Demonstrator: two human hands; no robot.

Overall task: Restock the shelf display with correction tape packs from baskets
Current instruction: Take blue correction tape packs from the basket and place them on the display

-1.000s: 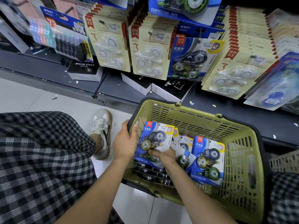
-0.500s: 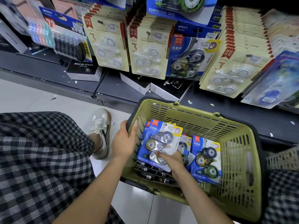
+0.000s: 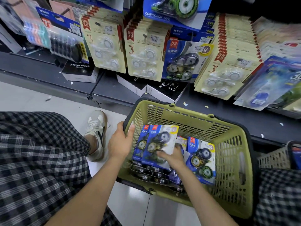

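A person crouches on a pale tiled floor [image 3: 32, 98] before a low dark shelf [image 3: 114, 93], seen from above. A green plastic basket [image 3: 232, 154] sits on the floor against the shelf's front edge.

The left hand [image 3: 119, 143] grips the basket's left rim, thumb curled over the inside of the wall. The right hand [image 3: 172, 158] reaches down into the basket, its fingers [image 3: 161, 154] pinching the lower edge of a blue correction tape pack [image 3: 160, 141] that is tilted up near the left wall. A second blue pack [image 3: 201, 159] lies toward the basket's right side, and further packs are stacked flat along its near edge beneath the arm.

Above the shelf, cream three-piece tape packs [image 3: 143, 54] hang in rows from the display, with one matching blue hanging pack [image 3: 184, 61] between them. Black alarm clock boxes [image 3: 78, 72] lie on the shelf below. A white and black shoe [image 3: 96, 131] rests on the floor left of the basket, beside black-and-white checked clothing [image 3: 35, 160]. A second mesh basket [image 3: 275, 159] shows at the right edge.
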